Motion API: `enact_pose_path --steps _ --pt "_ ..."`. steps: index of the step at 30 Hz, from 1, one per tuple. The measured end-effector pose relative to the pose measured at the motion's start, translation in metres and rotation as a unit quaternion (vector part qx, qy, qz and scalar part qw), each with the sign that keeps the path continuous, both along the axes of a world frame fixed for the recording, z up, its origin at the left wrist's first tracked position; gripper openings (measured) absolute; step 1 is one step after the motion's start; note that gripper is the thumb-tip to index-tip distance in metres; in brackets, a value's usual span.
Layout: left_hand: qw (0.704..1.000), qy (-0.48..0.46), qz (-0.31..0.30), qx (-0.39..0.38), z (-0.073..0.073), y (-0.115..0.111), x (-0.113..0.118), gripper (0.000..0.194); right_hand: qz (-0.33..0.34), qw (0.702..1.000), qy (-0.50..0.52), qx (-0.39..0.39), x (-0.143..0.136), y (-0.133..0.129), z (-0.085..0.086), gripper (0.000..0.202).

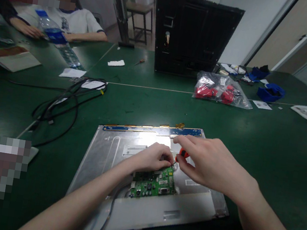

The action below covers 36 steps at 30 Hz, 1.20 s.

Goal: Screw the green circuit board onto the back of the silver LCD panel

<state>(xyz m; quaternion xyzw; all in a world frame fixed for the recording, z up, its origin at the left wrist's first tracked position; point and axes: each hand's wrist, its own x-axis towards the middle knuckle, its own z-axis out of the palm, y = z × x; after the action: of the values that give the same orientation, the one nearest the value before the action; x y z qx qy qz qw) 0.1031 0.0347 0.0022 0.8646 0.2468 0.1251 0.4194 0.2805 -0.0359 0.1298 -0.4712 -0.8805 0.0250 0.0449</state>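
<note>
A silver monitor panel lies back-up on the green table. A green circuit board sits on its lower middle. My left hand rests on the board's top edge, fingers pinched at its upper right corner. My right hand is closed around an orange-handled screwdriver, its tip pointing down at that same corner. A blue strip board runs along the panel's far edge. A grey cable leads from the board toward me.
A black monitor back cover stands upright at the far side. A plastic bag of red parts lies beside it. Black cables coil at left. A person sits at far left behind a water bottle. Blue items and papers lie at right.
</note>
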Motion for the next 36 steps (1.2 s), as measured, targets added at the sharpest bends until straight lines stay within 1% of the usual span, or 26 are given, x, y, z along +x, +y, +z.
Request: enact_pose_path --steps 6,9,11,15,21,24,27,30,33,36 --pt "1.000 0.008 -0.004 0.002 0.0008 0.0006 0.0003 0.009 -0.002 1.000 -0.003 0.010 0.0011 0.0012 -0.0028 0.016" --pt "1.000 0.021 -0.003 0.002 0.0025 0.0005 0.0005 0.008 -0.013 1.000 -0.004 0.016 0.0016 0.0019 -0.0051 0.024" --pt "1.000 0.024 -0.002 0.000 0.0028 0.0004 0.0006 0.007 -0.014 1.000 -0.008 0.016 0.0016 0.0021 -0.0052 0.026" --pt "1.000 0.018 0.006 0.001 0.0027 -0.0001 0.0007 0.009 -0.004 1.000 -0.012 0.008 0.0008 0.0010 -0.0027 0.019" --pt "1.000 0.008 0.001 -0.004 0.0037 -0.0015 -0.0001 0.011 0.010 1.000 -0.002 -0.013 0.0006 0.0002 -0.0005 0.028" --pt "1.000 0.011 -0.002 0.002 0.0026 -0.0004 0.0001 0.009 0.007 1.000 -0.003 0.000 0.0009 0.0014 -0.0027 0.026" --pt "1.000 0.019 -0.008 0.002 0.0011 0.0010 0.0005 0.008 -0.009 1.000 -0.010 0.020 0.0011 0.0024 -0.0050 0.030" --pt "1.000 0.016 -0.009 -0.006 0.0002 0.0015 0.0005 0.008 -0.017 0.999 -0.019 0.023 0.0012 0.0028 -0.0055 0.024" --pt "1.000 0.009 -0.006 -0.003 0.0001 0.0012 0.0001 0.008 -0.009 1.000 -0.015 0.020 0.0008 0.0022 -0.0045 0.019" --pt "1.000 0.013 -0.003 -0.001 0.0005 0.0005 -0.0001 0.009 -0.002 1.000 -0.005 0.008 0.0002 0.0013 -0.0034 0.024"
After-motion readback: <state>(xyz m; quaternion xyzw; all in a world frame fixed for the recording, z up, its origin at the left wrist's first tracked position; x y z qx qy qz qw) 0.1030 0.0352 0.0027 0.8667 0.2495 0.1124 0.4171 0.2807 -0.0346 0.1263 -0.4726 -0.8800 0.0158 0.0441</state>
